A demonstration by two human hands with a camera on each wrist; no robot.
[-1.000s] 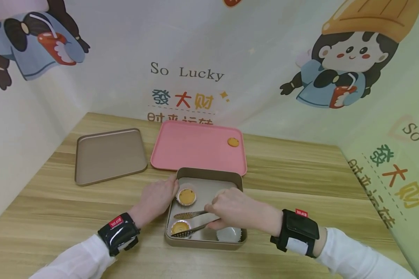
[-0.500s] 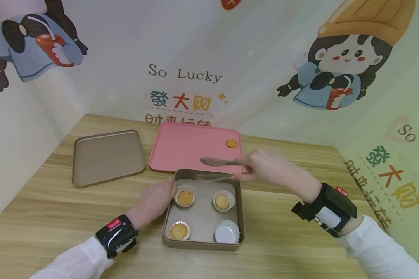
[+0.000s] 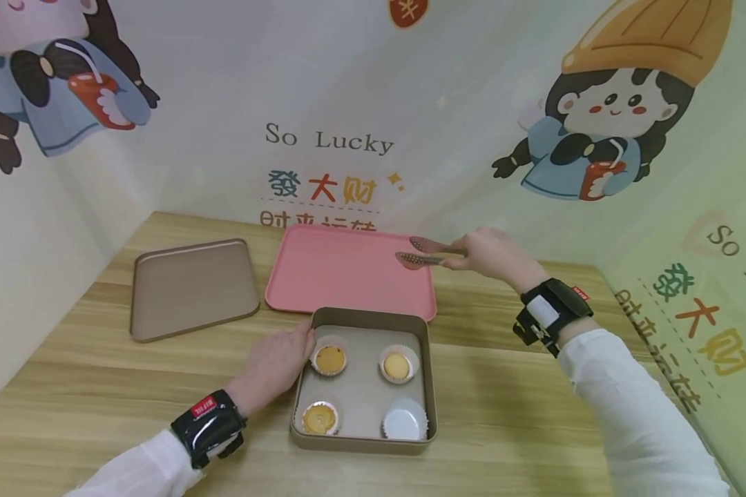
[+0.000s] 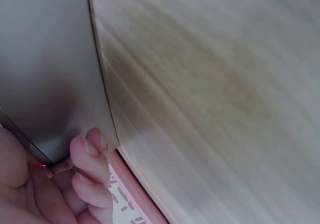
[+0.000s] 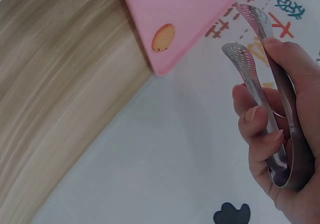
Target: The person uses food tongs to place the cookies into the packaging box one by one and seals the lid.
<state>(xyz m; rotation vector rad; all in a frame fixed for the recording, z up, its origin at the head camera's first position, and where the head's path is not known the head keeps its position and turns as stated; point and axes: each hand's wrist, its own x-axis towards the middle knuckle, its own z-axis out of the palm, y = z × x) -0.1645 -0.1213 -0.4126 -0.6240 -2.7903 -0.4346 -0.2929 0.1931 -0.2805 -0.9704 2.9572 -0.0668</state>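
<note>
My right hand (image 3: 494, 257) holds metal tongs (image 5: 248, 66) with perforated tips. The two tips stand apart over the right side of a pink tray (image 3: 342, 269), with nothing between them. A small golden cookie (image 5: 163, 37) lies on that tray near a corner; in the head view the tongs cover it. My left hand (image 3: 276, 366) grips the left rim of a deep brown square baking pan (image 3: 363, 445). Inside sit several white paper cups: three hold round golden cookies, such as this one (image 3: 330, 359), and the front right cup (image 3: 405, 419) is empty.
A shallow brown tray (image 3: 193, 290) lies at the left on the wooden table (image 3: 130, 407). The pink tray is behind the pan, against a printed backdrop (image 3: 454, 138) that rises along the back and sides.
My right hand has lifted the tongs out of the pan and moved them back over the pink tray. A cookie shows in the back right cup, formerly behind the hand. My left hand stays put.
</note>
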